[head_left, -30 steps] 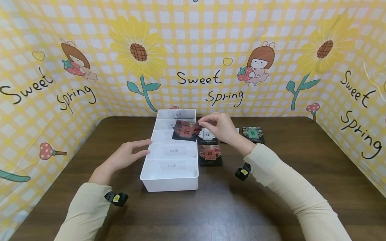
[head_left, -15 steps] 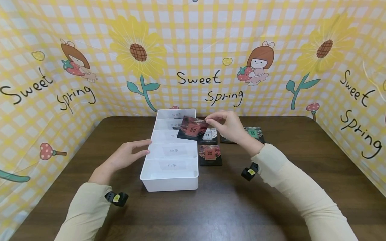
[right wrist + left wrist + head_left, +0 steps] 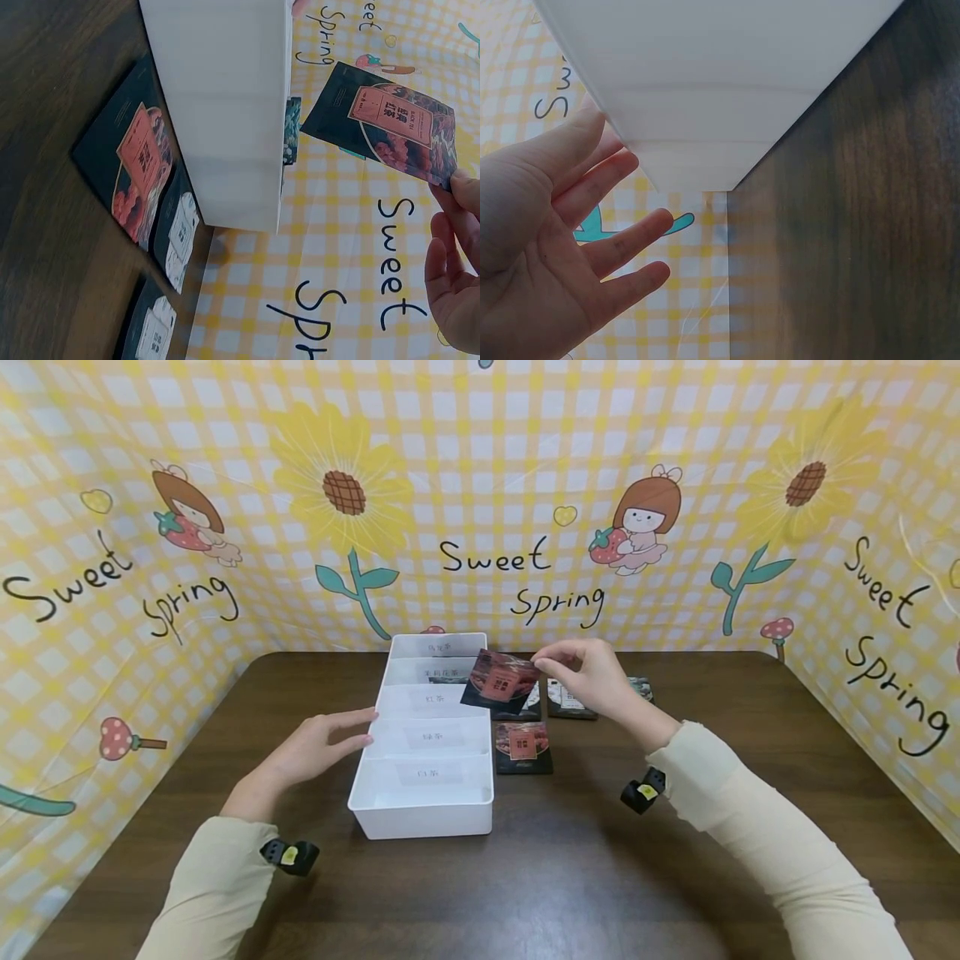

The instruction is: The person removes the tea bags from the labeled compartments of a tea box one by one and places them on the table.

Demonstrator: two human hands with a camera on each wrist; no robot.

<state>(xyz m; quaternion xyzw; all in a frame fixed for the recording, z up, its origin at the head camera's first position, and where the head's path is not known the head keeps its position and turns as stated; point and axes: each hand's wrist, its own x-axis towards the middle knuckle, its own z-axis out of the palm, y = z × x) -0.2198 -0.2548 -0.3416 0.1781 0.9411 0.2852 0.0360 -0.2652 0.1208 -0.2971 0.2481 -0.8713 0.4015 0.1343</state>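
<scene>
My right hand (image 3: 592, 678) pinches a red-and-black tea sachet (image 3: 498, 682) by its corner, raised over the right rim of a white divided box (image 3: 423, 822). In the right wrist view that sachet (image 3: 390, 124) shows a pink label reading black tea. My left hand (image 3: 315, 747) touches the box's left rim with thumb and fingertip; the left wrist view shows its fingers loosely extended. Another red-labelled sachet (image 3: 522, 746) lies right of the box. Behind it is a white-labelled sachet (image 3: 532, 703), partly covered by the raised one.
A second white-labelled sachet (image 3: 570, 697) and a green one (image 3: 643, 687), partly behind my right hand, lie further right. A dark green sachet (image 3: 291, 127) pokes above the box's rim. Paper labels mark the compartments. A yellow checked cloth (image 3: 480, 468) borders the brown table (image 3: 540, 885).
My right hand has moved to the right with the pinched sachet, from over the box's middle to its right rim. The left hand and the box stay put.
</scene>
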